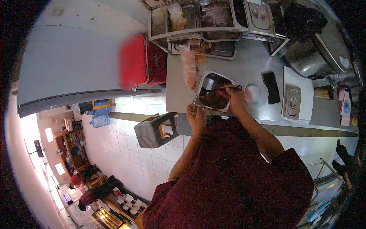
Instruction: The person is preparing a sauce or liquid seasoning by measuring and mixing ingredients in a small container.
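Observation:
A rectangular steel pan (pixel 232 76) with dark contents lies slightly turned near the front edge of the steel counter (pixel 178 86). At its near left corner my left hand (pixel 196 114) has its fingers bent around something small and clear, which I cannot make out. My right hand (pixel 236 98) is closed on the handle of a dark utensil (pixel 218 89) that reaches across the pan; its kind is unclear. A long clear bag or stack of orange-pink items (pixel 189 68) lies left of the pan. To its right is a round plastic container (pixel 252 94), white and pink.
Framed food pans (pixel 216 15) line the counter's back. At right are a black phone-like object (pixel 271 87), a steel lid (pixel 292 101) on a white board and a metal cup (pixel 324 92). A red box (pixel 140 61) and a grey stool (pixel 154 131) stand left. People are at lower left and far right.

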A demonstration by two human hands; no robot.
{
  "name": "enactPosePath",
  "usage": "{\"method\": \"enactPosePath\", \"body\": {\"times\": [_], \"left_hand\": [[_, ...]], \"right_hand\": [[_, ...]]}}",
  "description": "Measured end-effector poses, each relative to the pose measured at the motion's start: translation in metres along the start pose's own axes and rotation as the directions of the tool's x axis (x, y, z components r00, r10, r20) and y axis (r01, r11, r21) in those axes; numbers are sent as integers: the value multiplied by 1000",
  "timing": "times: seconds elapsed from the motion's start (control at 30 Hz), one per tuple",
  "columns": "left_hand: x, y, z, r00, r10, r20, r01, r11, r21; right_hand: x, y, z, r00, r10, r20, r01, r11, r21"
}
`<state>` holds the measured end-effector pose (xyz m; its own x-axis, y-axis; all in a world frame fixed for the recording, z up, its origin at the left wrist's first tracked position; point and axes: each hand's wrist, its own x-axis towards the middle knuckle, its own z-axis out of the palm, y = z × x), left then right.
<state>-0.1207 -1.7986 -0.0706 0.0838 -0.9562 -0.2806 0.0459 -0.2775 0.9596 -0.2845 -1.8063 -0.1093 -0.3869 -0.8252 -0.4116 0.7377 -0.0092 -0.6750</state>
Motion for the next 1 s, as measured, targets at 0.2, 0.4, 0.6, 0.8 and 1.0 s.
{"method": "enactPosePath", "body": {"times": [0.2,0.4,0.6,0.8,1.0], "left_hand": [[-1,-1,-2,999,-7,-52,1,993,-116],[3,-7,-8,999,-29,-41,25,995,-96],[2,4,3,997,-41,-66,38,998,-51],[8,0,3,999,15,-30,-16,1000,-20],[26,-9,-20,999,-47,-28,44,994,-99]], "right_hand": [[3,-28,-18,995,55,88,-46,994,-102],[19,-25,-22,931,-214,295,356,713,-605],[34,14,-28,880,-229,416,474,487,-733],[39,11,-11,988,-23,156,98,864,-493],[23,-34,-11,996,65,59,-65,998,0]]}}
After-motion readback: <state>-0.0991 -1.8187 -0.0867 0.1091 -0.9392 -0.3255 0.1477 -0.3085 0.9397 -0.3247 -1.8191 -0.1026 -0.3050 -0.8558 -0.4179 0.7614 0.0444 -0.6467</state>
